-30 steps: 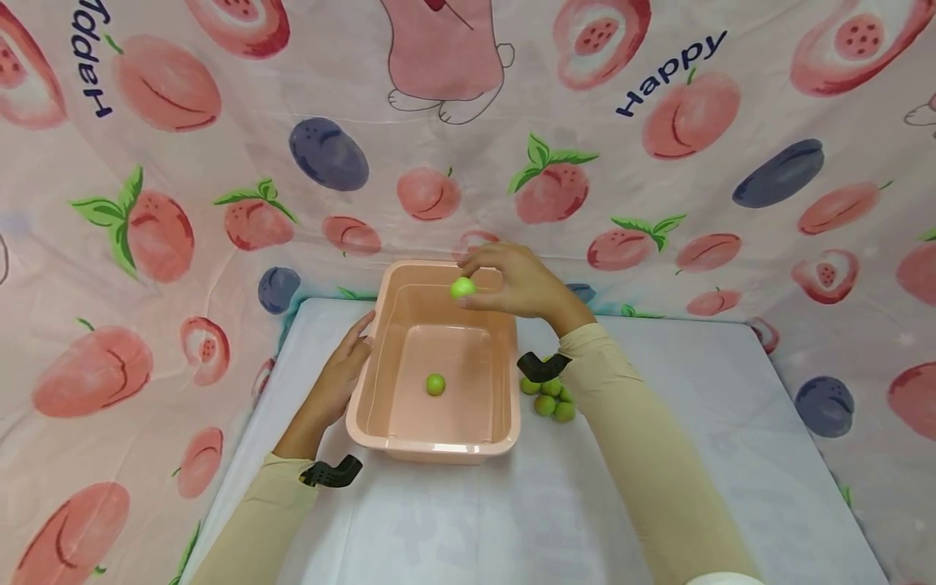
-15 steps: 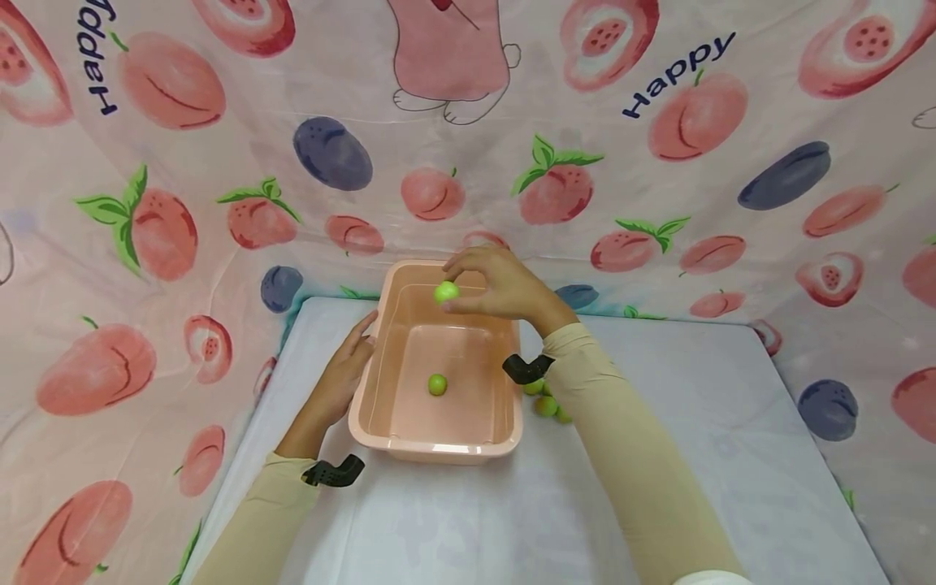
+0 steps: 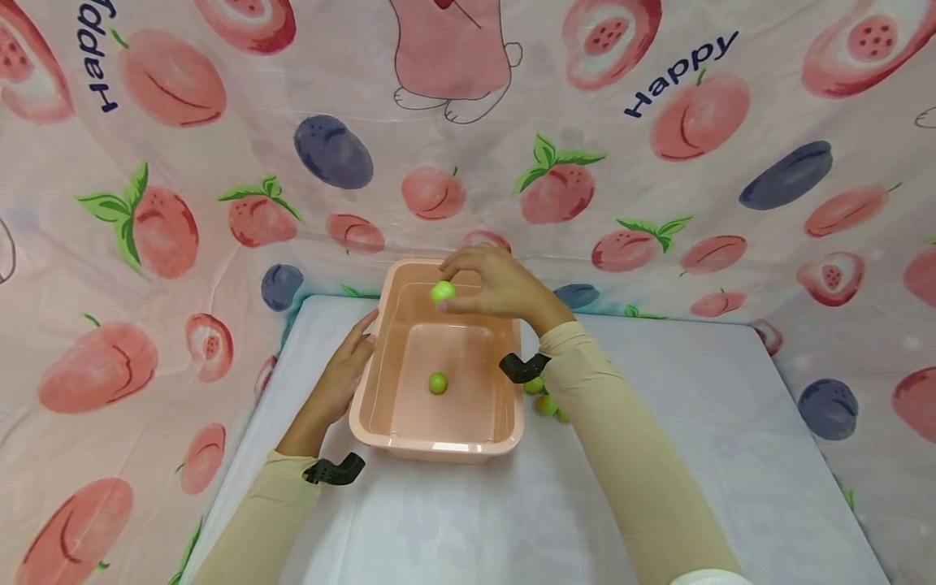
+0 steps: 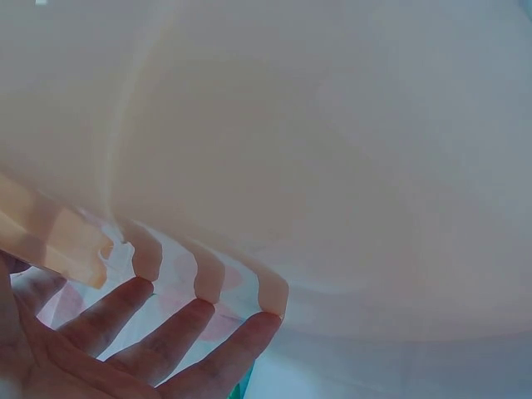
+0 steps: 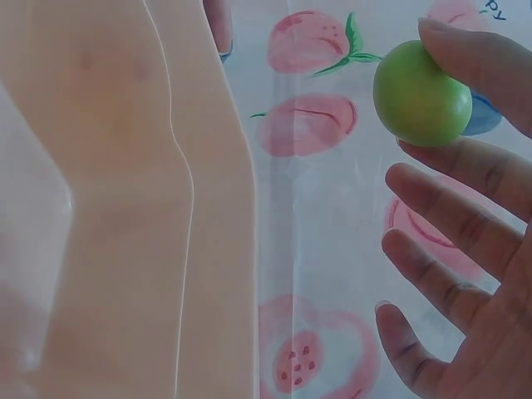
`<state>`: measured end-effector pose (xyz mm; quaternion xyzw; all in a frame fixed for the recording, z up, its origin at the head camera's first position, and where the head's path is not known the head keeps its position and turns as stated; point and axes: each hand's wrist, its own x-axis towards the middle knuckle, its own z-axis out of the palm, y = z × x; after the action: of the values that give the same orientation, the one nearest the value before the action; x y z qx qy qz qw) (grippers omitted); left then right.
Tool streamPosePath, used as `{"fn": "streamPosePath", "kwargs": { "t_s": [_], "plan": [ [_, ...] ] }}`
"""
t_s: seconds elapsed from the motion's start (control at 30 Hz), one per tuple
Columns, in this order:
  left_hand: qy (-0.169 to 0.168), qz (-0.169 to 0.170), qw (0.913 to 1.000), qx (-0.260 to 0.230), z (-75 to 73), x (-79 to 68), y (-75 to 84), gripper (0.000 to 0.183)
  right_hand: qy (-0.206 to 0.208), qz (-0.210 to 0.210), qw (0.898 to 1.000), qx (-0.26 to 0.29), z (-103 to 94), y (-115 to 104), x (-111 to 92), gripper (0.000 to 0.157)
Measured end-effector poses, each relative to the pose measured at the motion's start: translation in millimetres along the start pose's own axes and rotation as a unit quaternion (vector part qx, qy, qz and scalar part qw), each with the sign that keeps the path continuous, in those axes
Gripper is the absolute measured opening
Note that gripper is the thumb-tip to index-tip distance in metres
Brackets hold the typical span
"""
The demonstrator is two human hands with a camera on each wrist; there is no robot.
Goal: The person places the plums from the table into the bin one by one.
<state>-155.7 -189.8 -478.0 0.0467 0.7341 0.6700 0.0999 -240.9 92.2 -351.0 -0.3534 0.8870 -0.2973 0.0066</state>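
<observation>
The right hand pinches a smooth green round fruit, too spherical to show which way it points, above the far half of a peach-coloured rectangular plastic basin, its long axis running away from the person, the left hand touching its left side with extended fingers.

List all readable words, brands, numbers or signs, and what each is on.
"Happy": fruit-print backdrop, upper right, head view.
"Happ": backdrop, upper left, sideways; top letter cropped.
Text fragment: backdrop, right wrist view; too blurred and cropped to read.
Tub: no text visible.
</observation>
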Motion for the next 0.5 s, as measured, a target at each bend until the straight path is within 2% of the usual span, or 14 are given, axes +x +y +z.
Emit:
{"fn": "streamPosePath", "kwargs": {
  "t_s": [0.27, 0.5],
  "plan": [
    [0.006, -0.004, 0.9999, 0.011, -0.2, 1.5, -1.2, 0.056, -0.004, -0.005, 1.0, -0.004, -0.4, 0.1, 0.8, 0.042],
    [0.005, -0.004, 0.9999, 0.008, -0.6, 2.2, -2.8, 0.056, -0.001, -0.005, 1.0, 0.0, -0.7, -0.8, 0.3, 0.04]
  ]
}}
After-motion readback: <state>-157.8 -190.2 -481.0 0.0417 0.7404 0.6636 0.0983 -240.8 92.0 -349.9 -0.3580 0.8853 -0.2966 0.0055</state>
